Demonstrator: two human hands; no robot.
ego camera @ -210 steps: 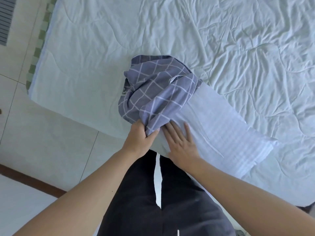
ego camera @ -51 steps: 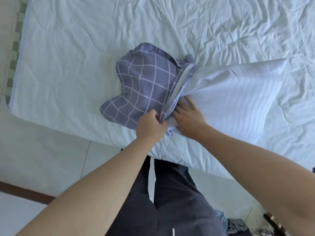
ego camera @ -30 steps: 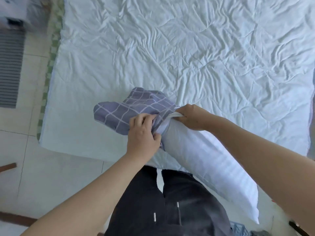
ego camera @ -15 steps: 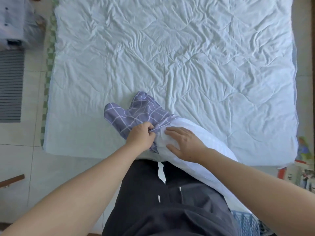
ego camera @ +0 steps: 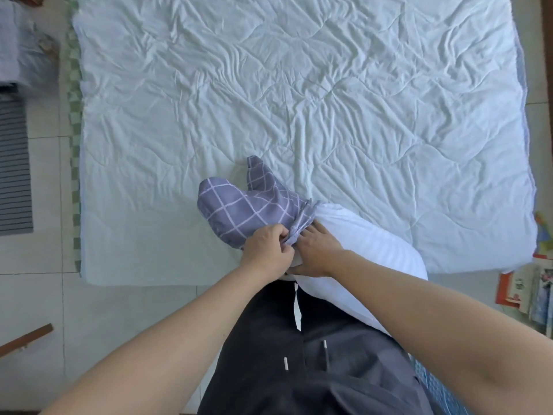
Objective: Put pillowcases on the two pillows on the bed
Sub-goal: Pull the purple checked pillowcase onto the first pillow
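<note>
A white striped pillow (ego camera: 368, 244) leans from the near edge of the bed (ego camera: 269, 100) down against my legs. Its far end is inside a grey-purple checked pillowcase (ego camera: 242, 205), bunched at the opening. My left hand (ego camera: 267, 250) pinches the bunched hem of the pillowcase. My right hand (ego camera: 317, 250) lies on the pillow right beside that hem, fingers pointing into the opening and thumb under the pillow's edge. Only one pillow is in view.
The bed carries a wrinkled white quilt. A grey striped mat (ego camera: 13, 163) and pale bedding (ego camera: 21, 46) lie on the tiled floor at left. Books or boxes (ego camera: 526, 283) stand at right. A wooden bar (ego camera: 25, 339) lies at lower left.
The view has risen and pulled back over the bed. The pillow has swung from lying on the bed to leaning toward my legs. Both hands have stayed at the pillowcase opening.
</note>
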